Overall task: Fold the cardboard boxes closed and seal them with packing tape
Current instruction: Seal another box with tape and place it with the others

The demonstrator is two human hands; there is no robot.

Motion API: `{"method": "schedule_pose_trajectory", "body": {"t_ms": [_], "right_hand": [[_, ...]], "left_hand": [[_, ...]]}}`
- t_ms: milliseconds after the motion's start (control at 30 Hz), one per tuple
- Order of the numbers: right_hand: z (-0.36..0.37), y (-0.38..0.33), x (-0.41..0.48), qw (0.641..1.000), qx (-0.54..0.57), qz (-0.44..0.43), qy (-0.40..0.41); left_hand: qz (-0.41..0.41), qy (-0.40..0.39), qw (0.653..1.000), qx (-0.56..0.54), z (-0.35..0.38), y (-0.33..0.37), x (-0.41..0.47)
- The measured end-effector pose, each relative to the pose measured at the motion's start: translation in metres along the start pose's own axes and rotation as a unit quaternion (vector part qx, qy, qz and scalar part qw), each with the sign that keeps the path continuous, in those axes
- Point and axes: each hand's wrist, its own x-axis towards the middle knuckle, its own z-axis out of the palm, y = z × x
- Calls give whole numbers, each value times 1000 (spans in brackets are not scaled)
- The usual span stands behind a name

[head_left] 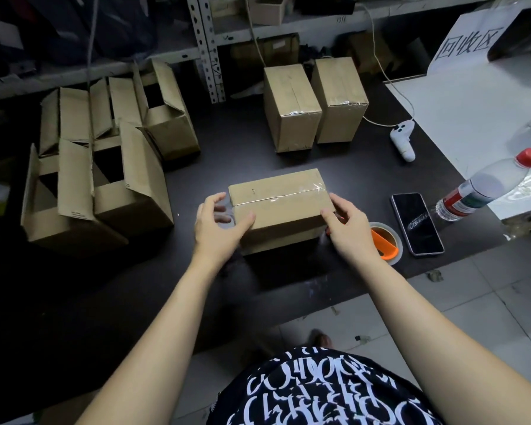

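A closed cardboard box (281, 207) lies on its side in the middle of the black table (227, 154), with clear tape shining along its top seam. My left hand (215, 228) grips the box's left end, thumb on top and fingers curled round the end, where a bit of clear tape shows. My right hand (347, 228) holds the near right corner, with the thumb on the front edge and the fingers on the right end. A roll of packing tape with an orange cutter (384, 240) lies on the table just right of my right hand.
Two taped boxes (292, 108) (341, 99) stand upright at the back. Several open boxes (105, 167) crowd the left side. A phone (417, 223), a water bottle (485, 188) and a white corded controller (403, 139) lie to the right, by a white table (472, 102).
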Motion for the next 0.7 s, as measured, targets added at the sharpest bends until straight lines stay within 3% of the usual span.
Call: {"method": "schedule_pose_trajectory", "body": {"t_ms": [200, 367, 500, 700], "right_hand": [[11, -9, 9, 997, 45, 30, -48], [15, -12, 20, 992, 90, 60, -71], [17, -14, 26, 990, 96, 71, -72], [25, -2, 10, 986, 72, 100, 115]], "left_hand": [[38, -113, 993, -20, -10, 3, 12], [40, -125, 991, -7, -18, -3, 16], [29, -125, 988, -83, -25, -14, 16], [78, -129, 988, -39, -37, -28, 1]]}}
